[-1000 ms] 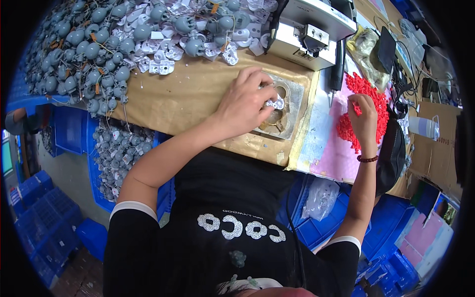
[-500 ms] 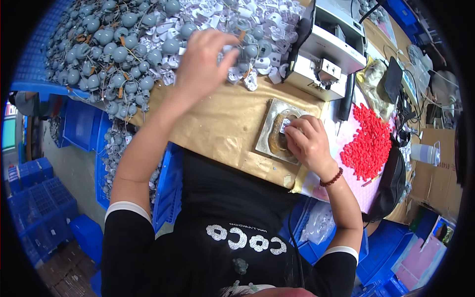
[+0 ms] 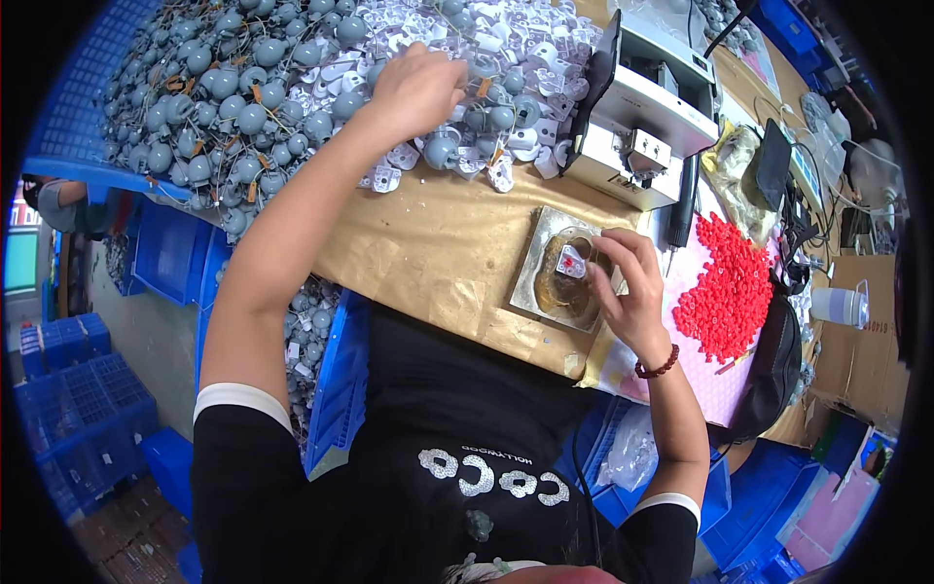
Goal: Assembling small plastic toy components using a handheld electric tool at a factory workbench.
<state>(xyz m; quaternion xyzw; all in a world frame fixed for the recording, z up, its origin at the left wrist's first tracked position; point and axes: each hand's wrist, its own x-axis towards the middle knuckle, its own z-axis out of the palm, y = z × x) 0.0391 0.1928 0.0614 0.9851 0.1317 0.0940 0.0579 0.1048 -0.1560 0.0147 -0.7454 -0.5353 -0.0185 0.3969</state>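
The small white part with a red spot [image 3: 572, 261] sat in the hollow of the square metal block [image 3: 545, 282], near the front edge of the bench [image 3: 438, 253], right of its middle. The right hand [image 3: 632, 292] rested on it, fingertips [image 3: 595, 255] closed lightly around the part; whether they gripped or only steadied it could not be told. The left hand [image 3: 416, 90] was at the back of the bench, fingers curled down into the heap of grey round pieces and white brackets [image 3: 292, 88]; what it held, if anything, was hidden under the knuckles.

Change noted: a second ago the left hand was on the block and the right hand was at the red caps [image 3: 725, 292]. Half a second ago they had swapped, right on the block, left in the heap. The left had since moved only slightly along the heap. Judged: a red cap had been brought to the part in the block while the left fetched another piece.

The grey machine [image 3: 642, 107] stood at the back right corner, its top cut off. The bench's right edge was cluttered and too bent by the lens to read.
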